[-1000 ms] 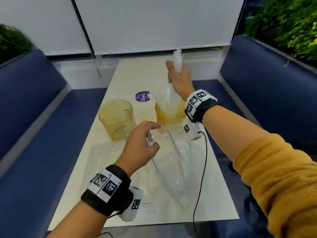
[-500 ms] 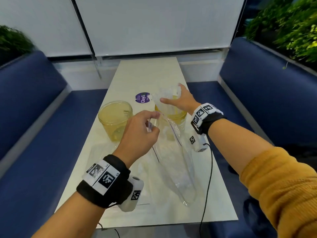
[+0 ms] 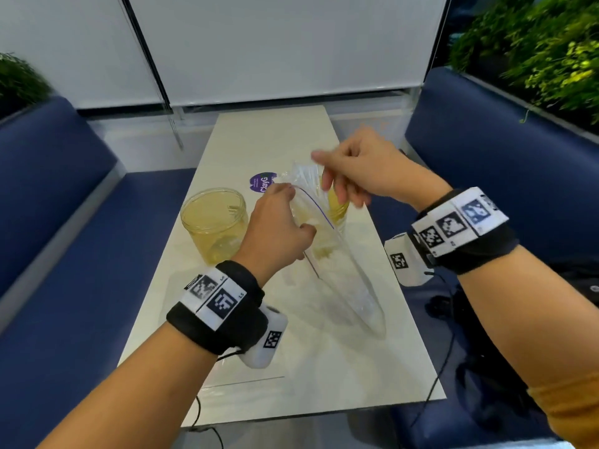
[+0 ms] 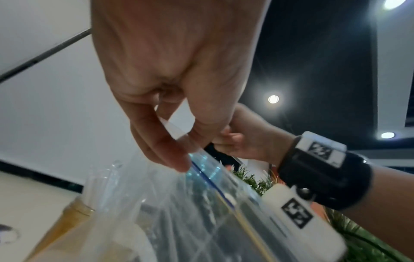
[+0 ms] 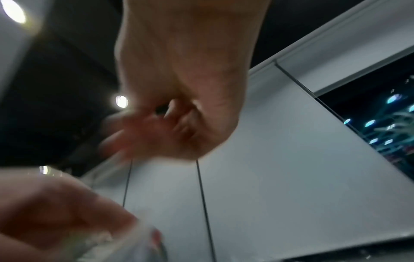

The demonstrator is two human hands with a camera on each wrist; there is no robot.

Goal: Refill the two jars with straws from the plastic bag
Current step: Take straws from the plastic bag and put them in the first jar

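Observation:
Two yellow-tinted glass jars stand on the white table point(image 3: 372, 367). The left jar point(image 3: 212, 222) looks empty; the right jar point(image 3: 338, 205) is partly behind the clear zip bag point(image 3: 353, 286). Clear straws point(image 4: 98, 179) stand in the right jar. My left hand point(image 3: 298, 209) pinches the bag's mouth by its blue zip line point(image 4: 201, 175) and holds it raised off the table. My right hand point(image 3: 330, 176) hovers just above the bag's mouth and the right jar, fingers loosely curled, with nothing visible in them. The right wrist view is blurred.
A purple round sticker point(image 3: 262, 183) lies behind the jars. Blue benches point(image 3: 81, 254) run along both long sides of the table. A black cable point(image 3: 447, 351) hangs off the right edge. Plants point(image 3: 534, 53) fill the right rear corner.
My right hand lowered a bundle of straws into the right jar, let go and came back toward the bag's mouth. My left hand lifted the bag's mouth higher.

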